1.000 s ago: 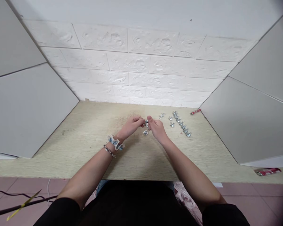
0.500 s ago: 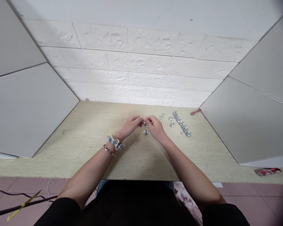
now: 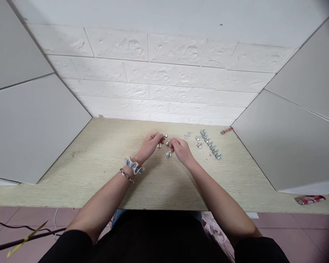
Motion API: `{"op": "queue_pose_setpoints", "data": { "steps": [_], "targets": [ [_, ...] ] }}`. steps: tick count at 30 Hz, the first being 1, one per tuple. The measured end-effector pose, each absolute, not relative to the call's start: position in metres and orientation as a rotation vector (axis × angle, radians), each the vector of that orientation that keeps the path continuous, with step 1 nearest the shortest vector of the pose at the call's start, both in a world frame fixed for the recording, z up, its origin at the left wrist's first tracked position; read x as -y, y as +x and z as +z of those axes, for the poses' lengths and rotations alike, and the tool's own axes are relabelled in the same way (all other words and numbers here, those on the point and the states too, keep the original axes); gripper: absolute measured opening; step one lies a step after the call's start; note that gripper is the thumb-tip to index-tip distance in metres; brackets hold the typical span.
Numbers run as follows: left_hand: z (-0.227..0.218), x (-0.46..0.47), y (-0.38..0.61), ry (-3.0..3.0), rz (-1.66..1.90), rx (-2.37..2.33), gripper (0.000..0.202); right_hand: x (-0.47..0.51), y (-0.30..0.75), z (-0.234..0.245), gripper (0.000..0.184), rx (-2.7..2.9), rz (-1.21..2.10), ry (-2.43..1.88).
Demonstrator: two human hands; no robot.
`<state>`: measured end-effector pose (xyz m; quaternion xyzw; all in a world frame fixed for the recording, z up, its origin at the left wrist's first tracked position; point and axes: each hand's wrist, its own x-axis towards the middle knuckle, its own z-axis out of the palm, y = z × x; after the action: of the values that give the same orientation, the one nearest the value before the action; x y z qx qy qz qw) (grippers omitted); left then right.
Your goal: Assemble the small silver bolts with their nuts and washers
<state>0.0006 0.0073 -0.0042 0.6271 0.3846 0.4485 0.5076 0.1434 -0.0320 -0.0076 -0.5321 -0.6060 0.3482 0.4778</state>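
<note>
Over the middle of a pale wooden desk (image 3: 98,160), my left hand (image 3: 150,144) pinches a small silver bolt (image 3: 164,136) between thumb and fingers. My right hand (image 3: 181,149) is curled close beside it, its fingertips closed on another small metal piece (image 3: 168,143). A silver bolt (image 3: 169,154) stands on the desk just below the two hands, and one more small piece (image 3: 159,145) lies under my left fingers.
A slanting row of several silver bolts (image 3: 210,144) lies to the right, with a few loose ones (image 3: 187,135) nearer. A small red item (image 3: 226,130) rests by the right grey partition (image 3: 285,138). A white brick wall backs the desk.
My hands were joined on one metal piece; now they have drawn slightly apart, each keeping a small part. My left hand rose a little.
</note>
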Motion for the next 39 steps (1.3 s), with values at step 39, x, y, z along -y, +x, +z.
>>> {"op": "queue_pose_setpoints", "data": {
  "steps": [39],
  "targets": [
    [0.004,-0.001,-0.001,1.887,0.897,-1.074,0.029,0.026,0.14,-0.015,0.009,1.361,0.964,-1.027]
  ]
}}
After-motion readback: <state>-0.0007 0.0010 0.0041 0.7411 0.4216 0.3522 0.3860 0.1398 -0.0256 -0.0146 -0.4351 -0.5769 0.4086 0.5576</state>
